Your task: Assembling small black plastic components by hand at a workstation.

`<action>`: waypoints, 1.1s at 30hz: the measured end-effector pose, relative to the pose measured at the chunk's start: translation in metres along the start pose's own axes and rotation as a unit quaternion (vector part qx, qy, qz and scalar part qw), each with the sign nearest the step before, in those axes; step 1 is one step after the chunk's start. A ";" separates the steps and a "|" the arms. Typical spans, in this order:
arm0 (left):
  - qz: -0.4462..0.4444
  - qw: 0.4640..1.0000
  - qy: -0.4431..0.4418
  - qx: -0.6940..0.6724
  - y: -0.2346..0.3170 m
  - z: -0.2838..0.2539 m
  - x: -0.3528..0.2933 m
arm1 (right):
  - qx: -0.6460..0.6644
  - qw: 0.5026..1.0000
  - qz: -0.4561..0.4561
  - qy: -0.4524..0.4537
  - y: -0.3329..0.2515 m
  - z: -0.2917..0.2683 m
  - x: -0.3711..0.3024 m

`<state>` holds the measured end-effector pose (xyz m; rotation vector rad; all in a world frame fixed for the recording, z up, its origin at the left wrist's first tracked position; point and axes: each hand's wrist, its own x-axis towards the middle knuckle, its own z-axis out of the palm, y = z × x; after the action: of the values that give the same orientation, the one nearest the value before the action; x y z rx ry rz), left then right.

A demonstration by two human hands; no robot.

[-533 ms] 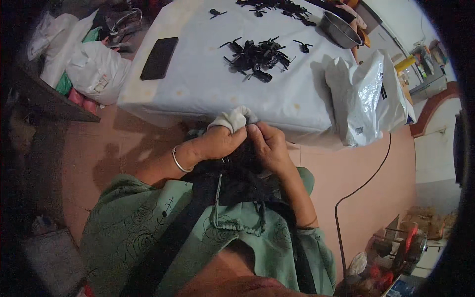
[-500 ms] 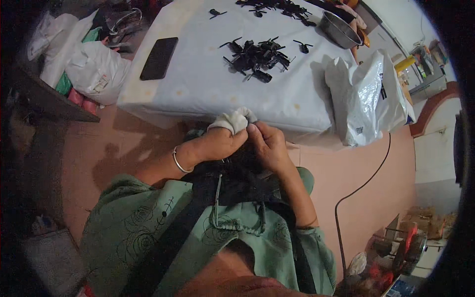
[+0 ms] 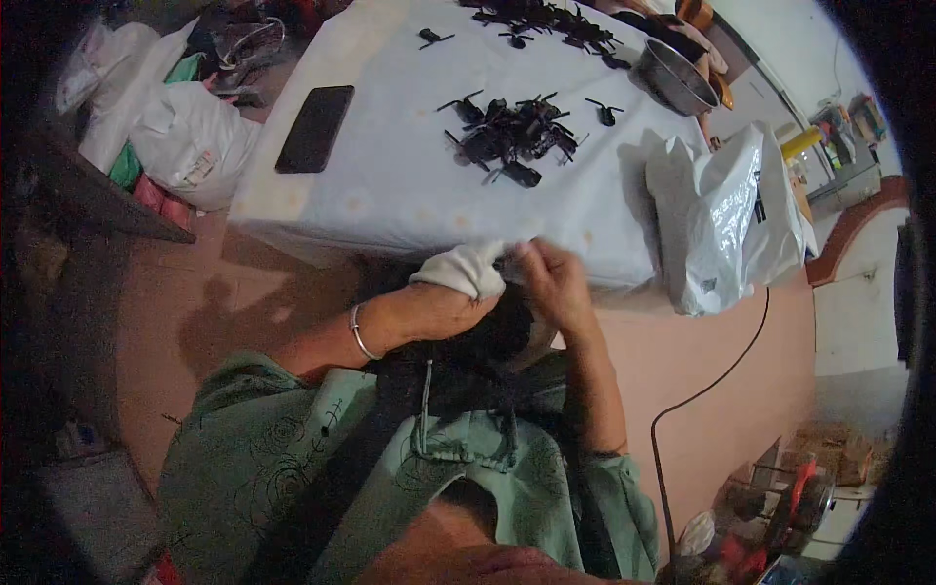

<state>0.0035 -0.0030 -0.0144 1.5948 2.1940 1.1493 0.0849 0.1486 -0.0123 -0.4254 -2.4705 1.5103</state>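
Note:
A bunched white cloth (image 3: 464,270), perhaps a glove, covers the fingers of my left hand (image 3: 439,310), which are closed. A small dark bit shows at the cloth's right edge; I cannot make out its kind. Beside it, my right hand (image 3: 558,288) is curled with thumb and forefinger pinched, its tips smeared by motion, so whatever they grip is hidden. Both hands are held at the table's near edge. Beyond them, a pile of small black plastic parts with thin arms (image 3: 517,136) lies on the white-covered table (image 3: 390,195).
A dark phone (image 3: 314,129) lies on the table's left side. On the right are a white plastic bag (image 3: 707,224) and a round metal bowl (image 3: 675,78). More black parts (image 3: 556,24) lie at the far edge. A black cable (image 3: 707,390) crosses the floor.
My hands have drawn slightly apart and sit a little lower in view. The right hand has shifted rightward, off the cloth. The whole table has slid slightly down in view.

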 end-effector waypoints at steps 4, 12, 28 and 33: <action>0.081 0.994 0.050 -0.044 -0.006 0.002 0.001 | -0.234 0.958 -0.051 0.156 -0.011 -0.014 0.051; 0.079 0.988 0.103 0.085 -0.006 -0.032 0.006 | -0.355 0.929 -0.063 0.086 0.000 -0.015 0.043; 0.148 0.972 0.181 0.008 -0.017 -0.023 0.020 | -0.390 0.901 -0.083 0.170 -0.013 -0.027 -0.011; 0.134 0.985 0.105 0.013 -0.007 -0.024 0.033 | -0.418 0.869 -0.086 0.249 -0.012 -0.026 -0.007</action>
<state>-0.0282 0.0142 0.0061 1.9046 2.1714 1.4271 0.0989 0.1627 0.0101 -0.6034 -2.4855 0.1337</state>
